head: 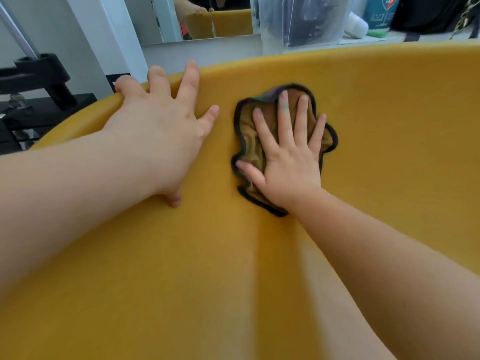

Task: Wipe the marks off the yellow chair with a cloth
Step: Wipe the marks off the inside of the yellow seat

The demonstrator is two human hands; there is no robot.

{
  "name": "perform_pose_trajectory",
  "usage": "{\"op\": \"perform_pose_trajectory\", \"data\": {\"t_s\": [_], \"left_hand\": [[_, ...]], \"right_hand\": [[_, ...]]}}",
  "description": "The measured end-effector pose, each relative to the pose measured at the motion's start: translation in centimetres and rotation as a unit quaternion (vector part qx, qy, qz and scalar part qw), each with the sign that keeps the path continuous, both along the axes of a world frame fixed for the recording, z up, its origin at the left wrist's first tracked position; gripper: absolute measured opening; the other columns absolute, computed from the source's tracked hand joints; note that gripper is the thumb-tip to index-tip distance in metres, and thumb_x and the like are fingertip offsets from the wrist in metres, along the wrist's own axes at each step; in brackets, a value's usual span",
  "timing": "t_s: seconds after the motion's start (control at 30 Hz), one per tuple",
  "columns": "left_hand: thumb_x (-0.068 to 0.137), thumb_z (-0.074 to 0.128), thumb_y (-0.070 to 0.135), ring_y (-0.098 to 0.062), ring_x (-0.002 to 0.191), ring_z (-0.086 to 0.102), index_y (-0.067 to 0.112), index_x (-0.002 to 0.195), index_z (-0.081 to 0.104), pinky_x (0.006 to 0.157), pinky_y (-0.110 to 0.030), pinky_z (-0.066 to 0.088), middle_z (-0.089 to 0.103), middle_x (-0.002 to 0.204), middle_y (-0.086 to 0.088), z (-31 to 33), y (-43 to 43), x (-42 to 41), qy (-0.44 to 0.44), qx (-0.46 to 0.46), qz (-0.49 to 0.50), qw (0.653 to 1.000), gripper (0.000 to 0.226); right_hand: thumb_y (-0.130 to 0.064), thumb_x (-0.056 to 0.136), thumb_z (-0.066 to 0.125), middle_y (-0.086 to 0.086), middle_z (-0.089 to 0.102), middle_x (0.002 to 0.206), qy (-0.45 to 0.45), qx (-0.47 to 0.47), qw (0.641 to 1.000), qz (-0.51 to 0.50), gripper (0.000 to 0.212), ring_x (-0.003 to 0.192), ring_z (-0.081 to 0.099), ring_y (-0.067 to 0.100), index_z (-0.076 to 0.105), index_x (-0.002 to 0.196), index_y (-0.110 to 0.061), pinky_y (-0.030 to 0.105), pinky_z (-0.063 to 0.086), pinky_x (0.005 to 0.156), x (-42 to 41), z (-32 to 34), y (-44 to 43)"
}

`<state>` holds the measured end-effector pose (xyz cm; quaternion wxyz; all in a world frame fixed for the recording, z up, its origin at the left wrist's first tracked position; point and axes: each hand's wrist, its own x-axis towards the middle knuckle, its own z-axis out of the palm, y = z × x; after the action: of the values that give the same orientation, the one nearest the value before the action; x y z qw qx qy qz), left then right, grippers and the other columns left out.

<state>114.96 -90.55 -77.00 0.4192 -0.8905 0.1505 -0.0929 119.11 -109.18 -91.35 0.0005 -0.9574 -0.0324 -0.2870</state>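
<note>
Fingers: right hand (285, 157) has all its fingers (285, 113) spread flat and pressing down on the cloth (250, 141), not pinching it at all, just palm-and-fingers flat. There's a greenish smudge on the middle finger.
Left hand: the left hand (155, 126) is splayed too, fingers fanned out over the top rim of the chair, fingertips curling a bit over the edge, thumb tucked lower against the inside surface. It holds nothing, just braces on the chair.
Cloth: brownish with a dark stitched border, bunched and wavy round the edges, sitting a little above centre of the frame, just right of the left hand but not touching it.
Chair: the yellow chair (389, 152) fills pretty much the whole lower and middle frame, curved shell, rim arcing across the upper part. Can't really make out any marks on it from here, the surface looks blurry-smooth.
Arms: both forearms are bare, coming in from the lower left and lower right corners.
Background: upper centre there's a mirror (205, 22) showing the chair's rim with a hand on it, a clear plastic container (301, 22) to its right, and a black stand (41, 74) at upper left.
</note>
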Motion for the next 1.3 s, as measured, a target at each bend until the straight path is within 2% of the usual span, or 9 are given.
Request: {"op": "perform_pose_trajectory", "data": {"t_s": [0.17, 0.3, 0.4, 0.53, 0.67, 0.8, 0.97, 1.17, 1.3], "left_hand": [[0.041, 0.077, 0.086, -0.054, 0.142, 0.017, 0.034, 0.157, -0.017, 0.102, -0.064, 0.04, -0.025, 0.157, -0.026, 0.1, -0.2, -0.2, -0.005, -0.005, -0.001, 1.0, 0.158], [0.045, 0.078, 0.084, -0.054, 0.144, 0.015, 0.034, 0.157, -0.018, 0.104, -0.064, 0.04, -0.028, 0.158, -0.026, 0.3, -0.3, -0.5, 0.001, -0.009, 0.003, 1.0, 0.156], [0.044, 0.08, 0.083, -0.055, 0.143, 0.015, 0.033, 0.158, -0.017, 0.103, -0.066, 0.039, -0.028, 0.159, -0.026, 0.5, -0.4, -0.7, 0.008, -0.02, 0.001, 1.0, 0.157], [0.048, 0.084, 0.077, -0.058, 0.143, 0.012, 0.031, 0.158, -0.017, 0.104, -0.071, 0.037, -0.029, 0.158, -0.027, 0.4, -0.5, -0.6, 0.019, -0.02, 0.009, 1.0, 0.156], [0.047, 0.082, 0.08, -0.058, 0.143, 0.013, 0.031, 0.158, -0.017, 0.103, -0.07, 0.038, -0.028, 0.158, -0.028, 0.1, -0.1, -0.2, 0.012, -0.02, 0.008, 1.0, 0.156], [0.046, 0.081, 0.08, -0.058, 0.142, 0.014, 0.032, 0.157, -0.016, 0.102, -0.07, 0.039, -0.027, 0.158, -0.028, 0.0, -0.1, -0.1, 0.013, -0.014, 0.007, 1.0, 0.155], [0.046, 0.08, 0.082, -0.057, 0.143, 0.013, 0.032, 0.157, -0.017, 0.105, -0.069, 0.038, -0.028, 0.158, -0.027, -0.1, 0.0, 0.0, 0.006, -0.017, 0.005, 1.0, 0.156], [0.049, 0.075, 0.086, -0.053, 0.145, 0.014, 0.034, 0.159, -0.009, 0.106, -0.063, 0.039, -0.028, 0.16, -0.023, 0.6, 0.0, -0.6, 0.029, -0.031, -0.011, 0.999, 0.148], [0.059, 0.053, 0.096, -0.039, 0.145, 0.024, 0.036, 0.159, 0.003, 0.111, -0.052, 0.039, -0.02, 0.165, -0.014, 2.7, 2.9, -2.1, 0.029, -0.029, -0.052, 0.998, 0.127]], "right_hand": [[-0.085, 0.09, 0.017, 0.005, -0.012, 0.169, 0.153, 0.01, 0.984, 0.094, 0.083, 0.155, -0.015, 0.033, 0.001, 0.159, -0.042, 0.061, 0.001, 0.122, -10.6, -9.4, -1.3], [-0.086, 0.089, 0.028, 0.007, 0.02, 0.167, 0.168, -0.038, 0.977, 0.124, 0.084, 0.153, 0.016, 0.039, 0.027, 0.158, -0.039, 0.058, 0.013, 0.116, -16.7, -11.3, -4.5], [-0.081, 0.091, 0.023, 0.013, 0.012, 0.168, 0.164, -0.048, 0.985, 0.036, 0.082, 0.154, 0.009, 0.041, 0.032, 0.158, -0.033, 0.067, 0.013, 0.117, -12.5, -9.8, -8.2], [-0.07, 0.095, 0.026, 0.024, -0.011, 0.166, 0.044, 0.103, 0.984, -0.139, 0.084, 0.151, -0.012, 0.05, 0.007, 0.162, -0.023, 0.075, 0.0, 0.114, -1.6, -1.7, -6.3], [-0.069, 0.097, 0.025, 0.023, -0.007, 0.167, -0.051, 0.123, 0.988, -0.084, 0.086, 0.151, -0.009, 0.05, 0.001, 0.162, -0.019, 0.072, -0.005, 0.116, 3.4, 5.4, 0.1], [-0.067, 0.097, 0.031, 0.014, -0.002, 0.17, -0.032, 0.035, 0.998, 0.035, 0.078, 0.154, -0.007, 0.044, 0.012, 0.162, -0.027, 0.069, -0.003, 0.118, 1.5, 1.5, 2.2], [-0.077, 0.096, 0.016, 0.001, -0.011, 0.17, 0.12, -0.011, 0.988, 0.094, 0.074, 0.155, -0.018, 0.031, 0.002, 0.159, -0.042, 0.06, -0.003, 0.123, -7.3, -8.2, -0.7], [-0.078, 0.094, 0.013, 0.001, -0.004, 0.17, 0.143, -0.045, 0.987, -0.051, 0.079, 0.156, -0.007, 0.032, 0.014, 0.161, -0.036, 0.065, 0.003, 0.121, -10.4, -9.7, -10.4], [-0.072, 0.096, 0.017, 0.009, -0.008, 0.17, 0.086, 0.009, 0.99, -0.107, 0.079, 0.155, -0.012, 0.037, 0.014, 0.162, -0.028, 0.068, -0.005, 0.119, -6.0, -6.2, -10.9]]}}
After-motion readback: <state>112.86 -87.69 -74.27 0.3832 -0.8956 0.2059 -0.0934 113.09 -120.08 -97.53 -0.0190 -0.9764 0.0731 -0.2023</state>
